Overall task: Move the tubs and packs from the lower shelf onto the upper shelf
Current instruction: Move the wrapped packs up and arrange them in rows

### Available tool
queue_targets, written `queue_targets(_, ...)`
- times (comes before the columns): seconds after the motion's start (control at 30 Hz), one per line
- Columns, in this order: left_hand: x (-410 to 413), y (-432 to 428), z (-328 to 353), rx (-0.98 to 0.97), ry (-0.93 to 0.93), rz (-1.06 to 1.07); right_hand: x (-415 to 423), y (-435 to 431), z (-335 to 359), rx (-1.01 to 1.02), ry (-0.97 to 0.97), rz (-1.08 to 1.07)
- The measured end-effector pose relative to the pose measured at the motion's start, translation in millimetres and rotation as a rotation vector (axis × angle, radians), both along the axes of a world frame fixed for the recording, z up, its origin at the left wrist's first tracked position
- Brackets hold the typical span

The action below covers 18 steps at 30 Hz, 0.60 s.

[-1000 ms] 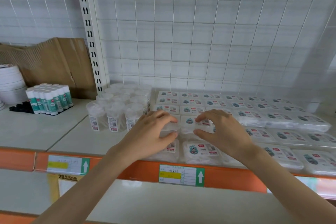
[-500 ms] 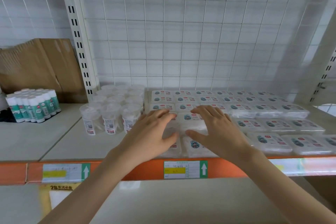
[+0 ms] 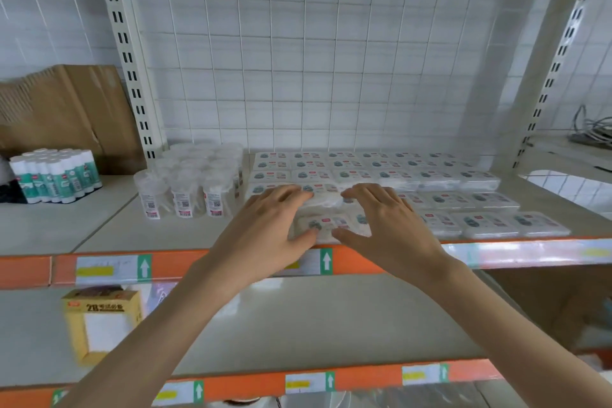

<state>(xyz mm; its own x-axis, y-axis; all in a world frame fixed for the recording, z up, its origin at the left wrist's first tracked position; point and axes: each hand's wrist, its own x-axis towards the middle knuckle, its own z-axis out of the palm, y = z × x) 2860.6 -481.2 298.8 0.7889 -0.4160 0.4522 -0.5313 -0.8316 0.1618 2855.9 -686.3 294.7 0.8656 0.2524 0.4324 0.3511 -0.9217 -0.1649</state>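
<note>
The hands have hardly moved in the last half second and stay on the same packs. A second ago the fingers were curled, and now they lie flatter. The view has dropped, so more of the lower shelf [image 3: 314,315] shows.

The left hand [image 3: 268,228] and the right hand [image 3: 390,225] rest side by side on the front packs [image 3: 326,223] of the upper shelf [image 3: 99,228]. Each grip is wide. The fingers spread out over the top of the packs and the thumbs touch the front edge. Neither hand curls round a pack.

The packs lie flat in rows that run from the hands toward 3 o'clock and back toward 12 o'clock. The clear tubs [image 3: 185,189] stand in a bunch just beside the packs, at 9 o'clock from the left hand.

Farther out at 9 o'clock stand some glue sticks [image 3: 56,175], with brown cardboard [image 3: 66,109] leaning behind them. On the lower shelf, at 7 o'clock, sits a yellow box [image 3: 99,321].
</note>
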Motion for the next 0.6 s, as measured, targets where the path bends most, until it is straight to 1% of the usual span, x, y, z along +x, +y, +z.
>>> queue_targets(0.4, -99, -78, -11, -0.013, 0.029, 0.028, -93, -83, -8, -0.017, 0.014, -0.005)
queue_targets(0.6, -138, -112, -33, -0.027, 0.067, 0.027, -128, -114, -26, -0.017, 0.041, -0.014)
